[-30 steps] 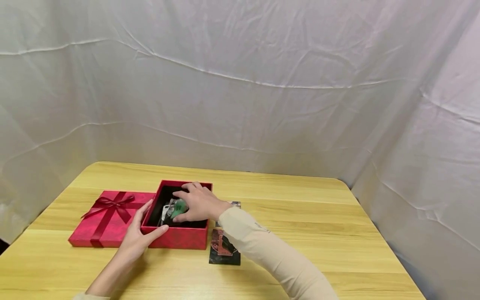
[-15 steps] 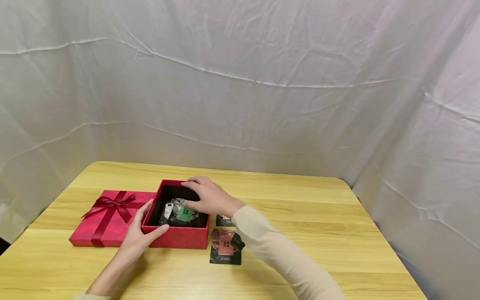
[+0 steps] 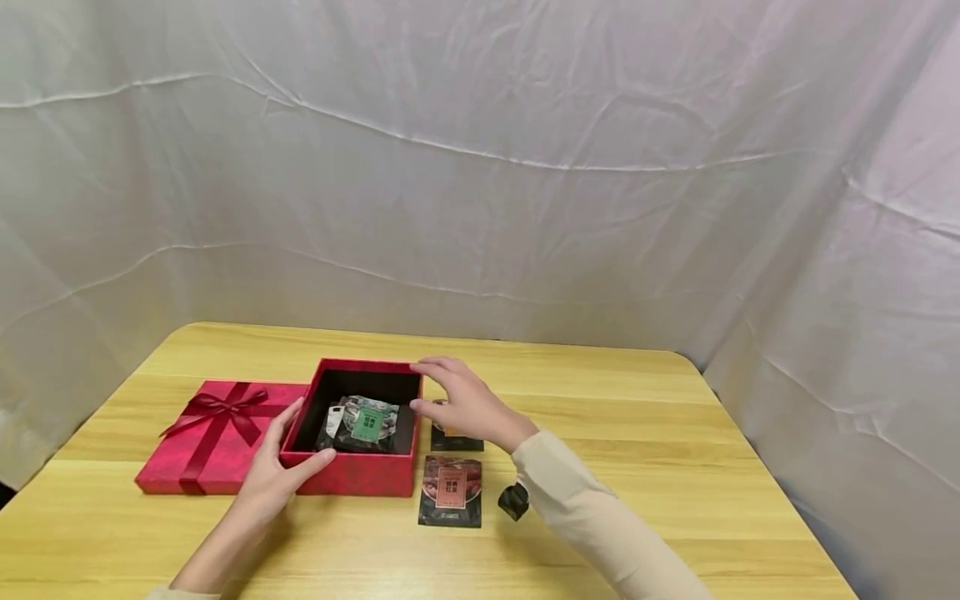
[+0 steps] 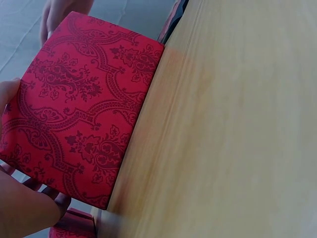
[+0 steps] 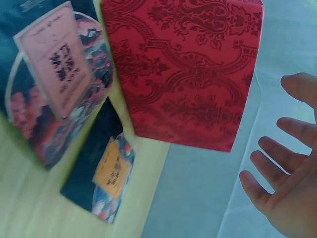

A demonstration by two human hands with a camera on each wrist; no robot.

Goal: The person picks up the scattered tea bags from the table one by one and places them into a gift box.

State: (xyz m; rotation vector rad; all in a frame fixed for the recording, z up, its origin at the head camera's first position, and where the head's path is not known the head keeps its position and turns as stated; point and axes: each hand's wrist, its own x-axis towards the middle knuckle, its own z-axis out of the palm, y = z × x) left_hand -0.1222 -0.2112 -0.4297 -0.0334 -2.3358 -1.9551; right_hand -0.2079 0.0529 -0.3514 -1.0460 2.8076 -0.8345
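Observation:
An uncovered red gift box with a black inside stands left of the table's middle. My left hand grips its front left corner, the thumb on the front and the fingers along the left side. Inside the box lies a dark packet with a green label, overlapping another packet with a silvery patch. My right hand holds nothing; its fingers are spread at the box's right rim, above a packet with an orange label. In the right wrist view the palm shows bare beside the red patterned box wall.
A red lid with a dark red ribbon bow lies left of the box. Right of the box's front, a packet with a pink label lies flat on the wooden table. A small black object shows beside the right sleeve.
My right hand has come up out of the box and moved right, uncovering the green-labelled packet inside. The small black object has shifted right along with the forearm. My left hand stays in place.

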